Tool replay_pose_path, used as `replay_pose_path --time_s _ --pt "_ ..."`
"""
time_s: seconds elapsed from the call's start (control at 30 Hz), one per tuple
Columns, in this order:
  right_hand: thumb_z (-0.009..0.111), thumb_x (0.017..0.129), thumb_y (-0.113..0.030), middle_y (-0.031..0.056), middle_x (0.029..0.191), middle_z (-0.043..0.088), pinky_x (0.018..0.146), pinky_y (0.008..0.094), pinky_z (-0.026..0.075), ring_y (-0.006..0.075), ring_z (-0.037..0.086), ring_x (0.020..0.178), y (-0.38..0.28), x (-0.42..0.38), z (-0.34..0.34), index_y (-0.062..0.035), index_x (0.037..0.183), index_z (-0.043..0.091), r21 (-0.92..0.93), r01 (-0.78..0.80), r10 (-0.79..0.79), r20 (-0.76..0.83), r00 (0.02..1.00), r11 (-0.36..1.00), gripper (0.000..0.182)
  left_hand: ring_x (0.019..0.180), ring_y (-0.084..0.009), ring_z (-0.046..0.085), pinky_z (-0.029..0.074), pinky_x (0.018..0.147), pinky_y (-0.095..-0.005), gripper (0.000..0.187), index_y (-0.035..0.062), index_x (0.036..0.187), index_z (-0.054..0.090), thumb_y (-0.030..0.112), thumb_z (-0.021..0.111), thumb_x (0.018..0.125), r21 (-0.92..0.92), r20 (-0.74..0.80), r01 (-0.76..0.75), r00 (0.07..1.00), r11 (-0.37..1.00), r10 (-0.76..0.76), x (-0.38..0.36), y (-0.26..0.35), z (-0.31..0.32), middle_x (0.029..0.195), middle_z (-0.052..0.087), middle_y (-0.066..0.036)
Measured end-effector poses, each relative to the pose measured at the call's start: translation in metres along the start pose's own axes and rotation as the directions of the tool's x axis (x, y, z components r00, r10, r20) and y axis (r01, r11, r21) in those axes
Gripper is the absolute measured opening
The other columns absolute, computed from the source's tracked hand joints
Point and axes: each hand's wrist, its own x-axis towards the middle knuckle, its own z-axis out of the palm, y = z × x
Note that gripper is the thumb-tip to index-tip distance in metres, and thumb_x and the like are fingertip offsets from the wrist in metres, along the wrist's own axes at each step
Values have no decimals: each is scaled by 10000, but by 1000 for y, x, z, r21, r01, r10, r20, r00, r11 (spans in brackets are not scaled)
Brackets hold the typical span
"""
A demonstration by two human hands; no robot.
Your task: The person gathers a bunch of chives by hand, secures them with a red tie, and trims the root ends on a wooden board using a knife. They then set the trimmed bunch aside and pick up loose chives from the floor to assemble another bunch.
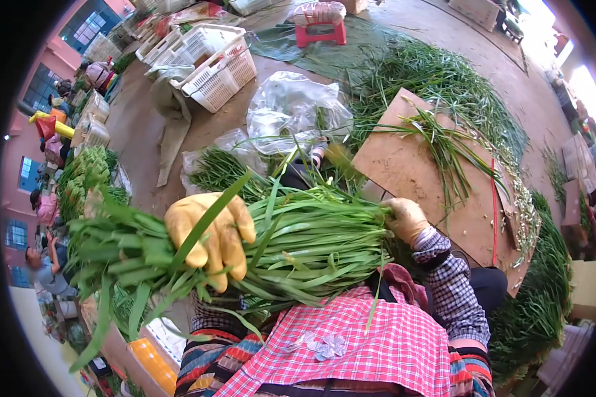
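A large bunch of long, flat green leaves, looking like garlic chives [311, 245], lies crosswise above my lap, its leaf tips spreading to the left. My right hand [407, 221], in a soiled pale glove, is closed around the gathered stem end. Across the leafy part rests my left hand [212, 238] in a yellow glove, fingers apart and bent down over the leaves. One broad leaf crosses in front of the left fingers. The leaves hide most of my left forearm. Beneath the bunch is my pink checked apron [357, 337].
A brown board [404, 152] with loose stalks is at my right, beside a big heap of chives [437, 73]. Ahead are clear plastic bags [295, 109], white crates [222, 76] and a red stool [320, 33]. Several people are along the left wall.
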Motion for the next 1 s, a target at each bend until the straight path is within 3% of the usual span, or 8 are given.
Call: replay_pose_path --time_s 0.33,0.43,0.53,0.7,0.8,0.87,0.93,1.0 --pt "638 759 -456 142 1001 674 841 393 503 296 636 959 -1 -5 -47 -123 1038 683 -604 -164 521 483 704 780 437 790 -212 681 455 802 -338 271 85 1166 513 164 578 915 99 -87 -56 994 994 65 7 13 14 888 705 -62" --pt "639 819 -320 162 876 663 705 380 525 293 651 767 -50 40 -92 -136 1045 677 -14 109 -104 205 973 994 294 794 -209 683 456 809 -338 258 90 1156 525 164 577 915 83 -44 -43 998 996 47 26 7 8 888 706 -59" --pt "558 922 -330 112 1014 676 798 344 503 182 641 868 -130 94 -89 -71 1176 616 625 508 -601 -77 796 592 367 798 -206 684 457 817 -339 244 95 1146 536 164 576 916 64 14 -26 1000 998 25 50 -1 -2 887 706 -55" --pt "510 945 -401 108 1164 623 943 339 422 185 553 1033 -163 129 -34 -7 1194 585 480 -396 -266 833 485 783 472 808 -163 686 411 890 -357 89 157 998 597 147 548 924 -54 55 2 998 999 1 57 -5 -19 857 711 -14" --pt "475 973 -304 67 1183 604 947 349 416 155 546 1017 -90 135 36 5 1244 529 333 -586 -160 931 327 739 415 724 -128 637 360 885 -369 104 186 1020 568 169 529 925 -176 -21 8 1000 984 -11 -23 15 -57 742 668 32" --pt "429 968 -400 62 1212 581 962 322 395 142 542 1029 -62 110 30 -23 1288 483 430 -819 -214 902 374 379 498 786 -112 574 352 934 -368 63 152 966 556 150 535 907 -374 -118 -8 992 928 -39 -58 3 -65 658 583 55" --pt "409 934 -542 72 1244 558 976 301 380 146 535 1060 -48 83 7 -60 1323 448 443 -896 -245 865 438 -37 621 927 -136 510 283 1084 -388 173 56 1026 579 153 544 887 -67 -904 -362 417 930 97 -63 -22 2 771 553 29" --pt "439 896 -572 76 1264 542 981 321 387 161 523 1089 -28 64 4 -67 1336 432 531 -836 -254 797 547 -135 670 971 -161 528 235 1127 -417 428 24 1287 455 179 540 897 -16 -950 -353 298 935 96 -105 -40 8 929 578 -6"
